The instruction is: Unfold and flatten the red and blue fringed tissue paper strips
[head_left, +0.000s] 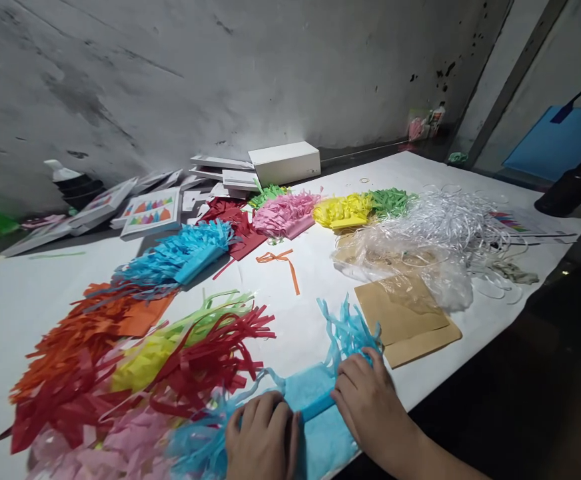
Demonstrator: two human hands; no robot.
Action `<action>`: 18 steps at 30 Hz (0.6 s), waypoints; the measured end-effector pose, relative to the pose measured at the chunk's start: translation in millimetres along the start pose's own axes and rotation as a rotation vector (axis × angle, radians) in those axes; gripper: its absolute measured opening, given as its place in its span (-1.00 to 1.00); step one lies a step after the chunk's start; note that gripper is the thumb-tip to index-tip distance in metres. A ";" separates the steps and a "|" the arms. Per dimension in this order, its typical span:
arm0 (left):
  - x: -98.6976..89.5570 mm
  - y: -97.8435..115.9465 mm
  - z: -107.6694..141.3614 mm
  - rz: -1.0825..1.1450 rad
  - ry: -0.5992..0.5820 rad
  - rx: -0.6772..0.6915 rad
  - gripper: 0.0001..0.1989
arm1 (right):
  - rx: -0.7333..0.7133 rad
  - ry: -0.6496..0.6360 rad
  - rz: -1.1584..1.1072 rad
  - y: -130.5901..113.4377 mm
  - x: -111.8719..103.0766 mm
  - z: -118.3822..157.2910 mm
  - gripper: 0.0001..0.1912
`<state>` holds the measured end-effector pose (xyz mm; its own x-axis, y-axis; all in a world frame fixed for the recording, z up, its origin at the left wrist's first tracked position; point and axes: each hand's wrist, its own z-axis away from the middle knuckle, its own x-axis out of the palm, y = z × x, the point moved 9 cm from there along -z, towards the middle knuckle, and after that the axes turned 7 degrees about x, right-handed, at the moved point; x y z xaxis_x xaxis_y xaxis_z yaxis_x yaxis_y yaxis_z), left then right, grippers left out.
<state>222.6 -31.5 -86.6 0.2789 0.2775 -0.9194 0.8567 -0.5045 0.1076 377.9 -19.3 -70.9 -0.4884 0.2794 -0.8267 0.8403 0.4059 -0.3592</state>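
A light blue tissue piece with fringed ends lies at the table's near edge, a narrow rolled band across its middle. My left hand rests on the left part of this band, fingers curled over it. At its right part, my right hand has its fingers bent round the band, close to the upper fringe. Left of my hands lie red, yellow and pink fringed tissue. Brown envelopes are just beyond my right hand.
Fringed bundles in orange, blue, dark red, pink and yellow curve across the white table. White string and clear plastic lie at right. Boxes stand by the wall. An orange strip lies mid-table.
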 end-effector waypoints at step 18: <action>-11.3 7.8 -3.4 0.241 0.259 0.175 -0.69 | -0.319 -0.095 0.034 -35.4 15.3 -2.8 -0.80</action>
<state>227.6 -35.8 -74.2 0.5823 0.3198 -0.7474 0.6728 -0.7056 0.2223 340.1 -26.9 -69.7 -0.4248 0.2212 -0.8779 0.7325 0.6538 -0.1898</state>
